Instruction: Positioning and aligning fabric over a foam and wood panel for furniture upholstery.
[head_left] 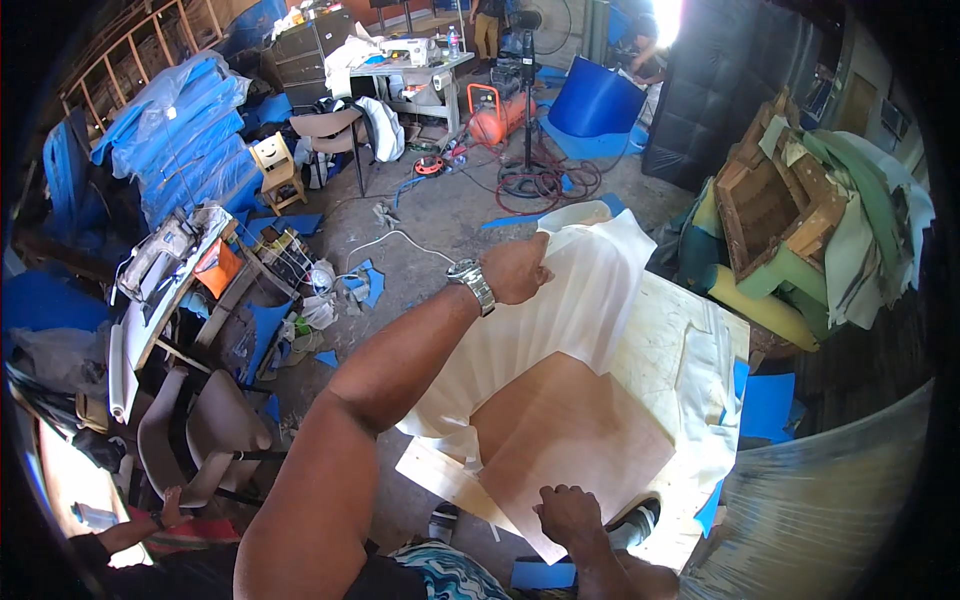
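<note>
My left hand (515,268), a silver watch on its wrist, reaches forward with fingers closed on crumpled white fabric (590,290), lifted over a pale wooden board (690,350). The fabric fans down over a tan-brown sheet (610,435) lying on the board. My right hand (568,515) is near the sheet's front edge, fingers curled; whatever they may hold is hidden. More white material (700,400) lies along the board's right side.
Sewing machine (165,250), chairs (220,420) and wrapped blue stacks (180,130) at left. Red compressor (490,115), hoses (560,190) behind. Furniture frame (770,200), plastic sheeting (820,500) at right. Another person's hand (170,508) is at lower left; two people stand or work at the back.
</note>
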